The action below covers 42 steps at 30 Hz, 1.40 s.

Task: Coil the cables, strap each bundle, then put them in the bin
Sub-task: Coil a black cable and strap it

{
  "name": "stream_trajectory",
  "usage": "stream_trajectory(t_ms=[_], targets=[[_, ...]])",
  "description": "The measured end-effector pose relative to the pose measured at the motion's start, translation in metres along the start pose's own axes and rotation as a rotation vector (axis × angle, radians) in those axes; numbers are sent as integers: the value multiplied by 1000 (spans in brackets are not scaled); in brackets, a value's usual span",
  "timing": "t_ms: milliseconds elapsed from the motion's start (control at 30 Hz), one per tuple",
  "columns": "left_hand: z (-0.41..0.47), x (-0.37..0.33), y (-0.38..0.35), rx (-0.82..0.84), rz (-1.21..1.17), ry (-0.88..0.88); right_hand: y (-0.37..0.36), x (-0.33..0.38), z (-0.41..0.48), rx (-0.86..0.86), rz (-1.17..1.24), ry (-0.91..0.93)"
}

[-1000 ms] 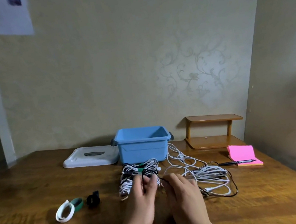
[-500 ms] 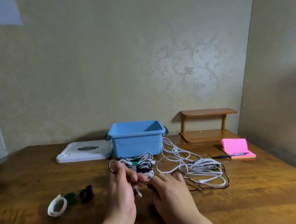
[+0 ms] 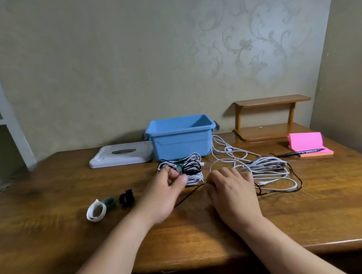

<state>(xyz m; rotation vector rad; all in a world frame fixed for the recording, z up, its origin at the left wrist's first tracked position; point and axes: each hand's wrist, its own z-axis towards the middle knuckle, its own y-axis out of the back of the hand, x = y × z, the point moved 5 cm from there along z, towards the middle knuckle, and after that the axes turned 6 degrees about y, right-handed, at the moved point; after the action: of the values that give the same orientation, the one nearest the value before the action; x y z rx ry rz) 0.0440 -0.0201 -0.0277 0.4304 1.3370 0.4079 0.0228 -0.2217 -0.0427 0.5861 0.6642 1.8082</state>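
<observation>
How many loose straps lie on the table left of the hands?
3, in a row: a white strap leftmost, a green strap touching it, a black strap nearest the left hand. Others may be hidden.

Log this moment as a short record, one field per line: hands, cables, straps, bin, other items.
left hand: fingers closed at the bundled cables
right hand: on table, pinching a dark cable
loose cables: uncoiled pile, right of hands
straps: white, green, black, unused, left of hands
bin: blue, open; contents hidden
lid: white, beside bin
other: pink notepad, pen, wooden shelf
</observation>
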Motion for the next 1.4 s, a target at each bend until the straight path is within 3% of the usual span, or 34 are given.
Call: stream_trajectory(t_ms=[133,300,367,467,600,667,1067,1400], targets=[[-5,-7,-31,100,343,-63,13,5,0,-57,75,29],[-7,-16,-39,-9,546,-163,23,9,-2,-140,150,69],[-11,-19,-36,-85,479,-192,22,9,-2,-139,153,71],[-15,-25,-25,-177,151,-152,13,6,-1,-71,67,44],[-14,-15,-11,-266,-532,110,8,-2,1,-44,24,-69],[-15,-11,-20,-221,-692,184,8,2,1,-36,4,-51],[-37,-43,-29,-76,-619,-192,8,12,1,19,-11,52],[-39,-62,-48,21,-449,-267,15,9,1,-86,147,-9]])
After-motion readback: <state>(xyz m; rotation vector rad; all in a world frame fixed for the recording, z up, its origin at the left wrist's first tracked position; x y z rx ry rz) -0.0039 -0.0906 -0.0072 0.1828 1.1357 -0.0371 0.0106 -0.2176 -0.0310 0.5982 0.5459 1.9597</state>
